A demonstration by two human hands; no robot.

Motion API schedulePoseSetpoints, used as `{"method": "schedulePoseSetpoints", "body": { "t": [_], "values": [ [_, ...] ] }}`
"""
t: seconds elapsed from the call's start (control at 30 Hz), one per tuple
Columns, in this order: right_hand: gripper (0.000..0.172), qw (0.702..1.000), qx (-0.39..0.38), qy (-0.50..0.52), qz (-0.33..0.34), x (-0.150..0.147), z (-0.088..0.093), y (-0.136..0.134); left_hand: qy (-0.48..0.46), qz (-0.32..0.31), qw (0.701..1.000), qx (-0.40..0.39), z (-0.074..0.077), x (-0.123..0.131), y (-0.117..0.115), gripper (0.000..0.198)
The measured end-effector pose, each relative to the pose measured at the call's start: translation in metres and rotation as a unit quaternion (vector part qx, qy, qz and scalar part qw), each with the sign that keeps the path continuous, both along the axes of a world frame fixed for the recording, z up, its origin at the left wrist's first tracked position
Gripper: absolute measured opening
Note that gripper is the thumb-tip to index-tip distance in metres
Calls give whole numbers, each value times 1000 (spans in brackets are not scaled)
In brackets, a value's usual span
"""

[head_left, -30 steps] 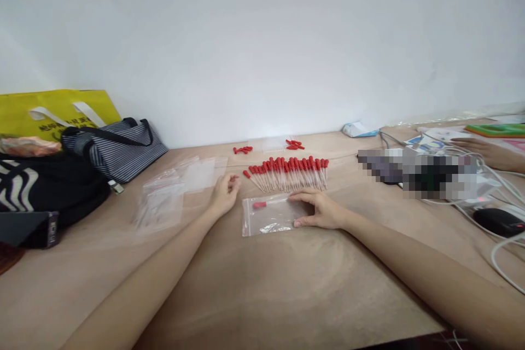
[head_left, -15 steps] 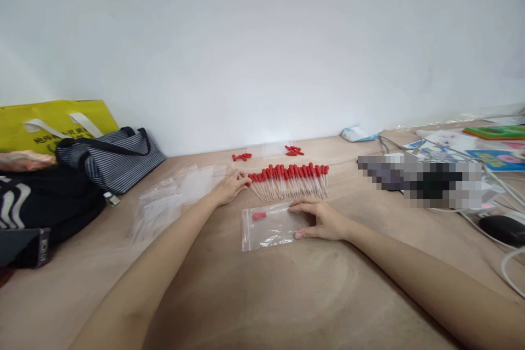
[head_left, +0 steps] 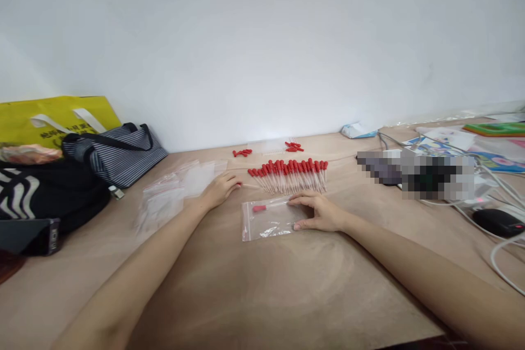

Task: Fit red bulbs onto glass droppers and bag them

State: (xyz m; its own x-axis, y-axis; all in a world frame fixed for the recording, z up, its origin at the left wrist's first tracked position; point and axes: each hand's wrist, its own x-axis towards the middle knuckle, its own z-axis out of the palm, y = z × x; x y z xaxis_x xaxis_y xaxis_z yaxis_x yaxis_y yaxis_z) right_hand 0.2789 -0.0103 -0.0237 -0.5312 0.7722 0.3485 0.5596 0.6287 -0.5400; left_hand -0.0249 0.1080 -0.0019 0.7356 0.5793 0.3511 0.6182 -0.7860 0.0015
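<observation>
My left hand point(head_left: 222, 188) rests low over the table with its fingers stretched out, just left of a row of glass droppers point(head_left: 294, 166) with red rubber bulbs. A small gap separates its fingertips from the nearest bulb. My right hand point(head_left: 319, 212) lies at the right end of a clear zip bag point(head_left: 273, 225), thumb and fingers spread apart and touching the plastic. At the bag's upper left shows a single red rubber bulb point(head_left: 259, 208); whether it is inside or on top I cannot tell.
Clear zip bags point(head_left: 162, 199) lie in a pile at left. Loose red bulbs point(head_left: 243, 152) and more red bulbs point(head_left: 294, 146) sit near the wall. A striped bag point(head_left: 123, 153) and yellow bag point(head_left: 92, 115) stand far left; a black mouse point(head_left: 498, 222) and cables are at right.
My left hand has drawn back leftward from the end of the dropper row, where its fingertips were at a red bulb. My right hand stays at the bag. The view has shifted slightly.
</observation>
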Motion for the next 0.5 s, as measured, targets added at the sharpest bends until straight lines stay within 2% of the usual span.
{"method": "schedulePoseSetpoints", "body": {
  "t": [0.13, 0.27, 0.37, 0.5],
  "values": [
    [56, 1000, -2, -1, 1, 0, 1, 0, -99, 55, 993, 27, -1, -38, -44, 22],
    [56, 1000, 1, 0, 2, 0, 0, 0, -129, 89, 987, 41, -4, -63, -86, 18],
    [56, 1000, 3, -1, 4, 1, -1, 0, -129, 88, 986, 53, -4, -65, -101, 18],
    [55, 1000, 1, -3, 5, 2, -1, 0, -116, 88, 988, 53, -3, -58, -105, 21]
  ]
}}
